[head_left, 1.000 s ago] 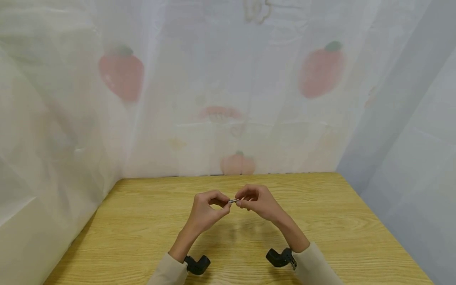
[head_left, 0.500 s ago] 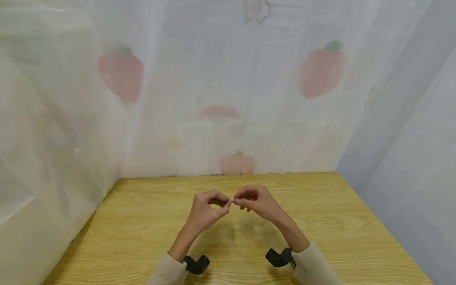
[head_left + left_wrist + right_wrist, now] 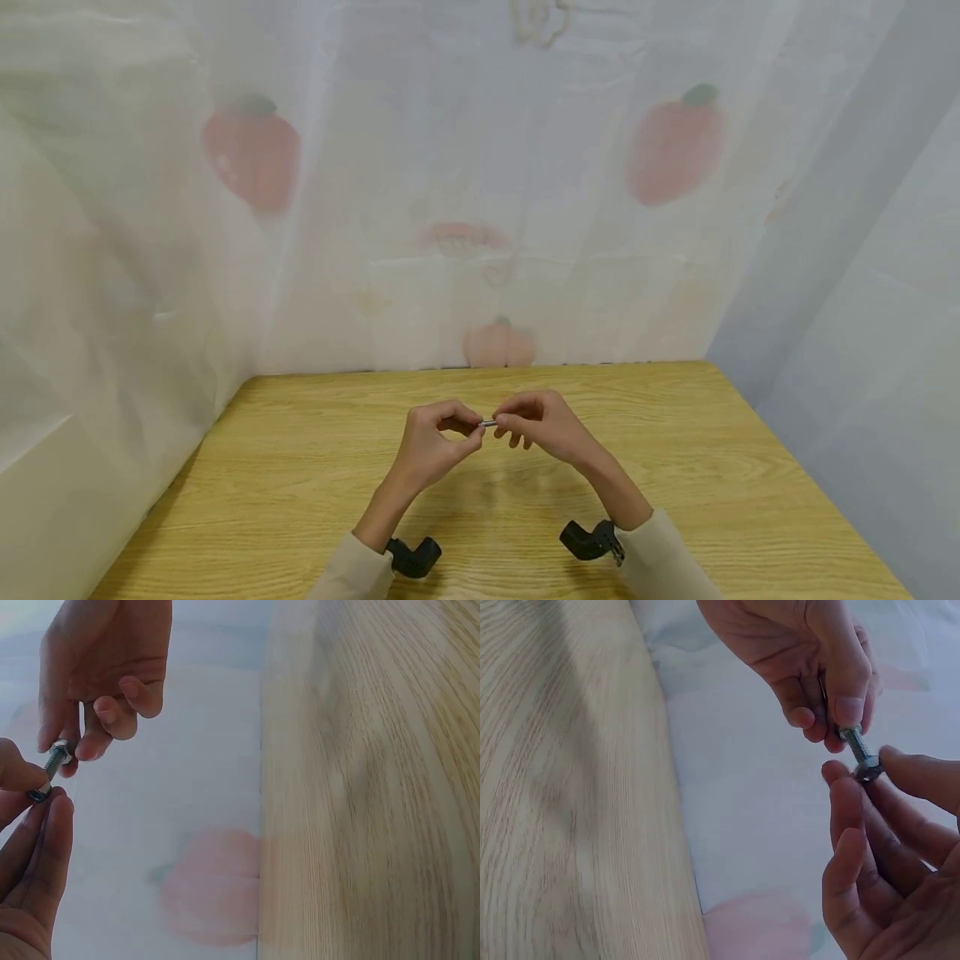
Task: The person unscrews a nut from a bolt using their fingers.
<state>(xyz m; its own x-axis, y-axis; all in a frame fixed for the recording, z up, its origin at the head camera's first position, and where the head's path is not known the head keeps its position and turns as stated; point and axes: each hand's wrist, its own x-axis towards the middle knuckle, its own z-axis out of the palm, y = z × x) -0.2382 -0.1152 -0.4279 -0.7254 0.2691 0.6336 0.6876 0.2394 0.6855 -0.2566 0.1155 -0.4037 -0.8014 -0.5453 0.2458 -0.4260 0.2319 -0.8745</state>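
Between both hands a small silver bolt (image 3: 54, 763) is held above the table, its threaded shank bare in the middle. My left hand (image 3: 431, 446) pinches the head end between thumb and fingers. At the other end of the shank sits a hex nut (image 3: 868, 769), which my right hand (image 3: 551, 427) grips between thumb and index finger. In the right wrist view the thumb lies against the nut's side. The right hand's other fingers hang loosely curled below, seen in the left wrist view. Fingertips partly cover the bolt head.
The wooden table (image 3: 300, 500) lies under both hands. A pale curtain with strawberry prints (image 3: 480, 283) hangs behind its far edge, with more sheeting on the left and right. A black camera mount (image 3: 415, 557) sits at the left wrist, another camera mount (image 3: 590, 542) at the right.
The right hand's fingers have shifted slightly around the nut, and its lower fingers have moved. The left hand stays nearly in place with the bolt.
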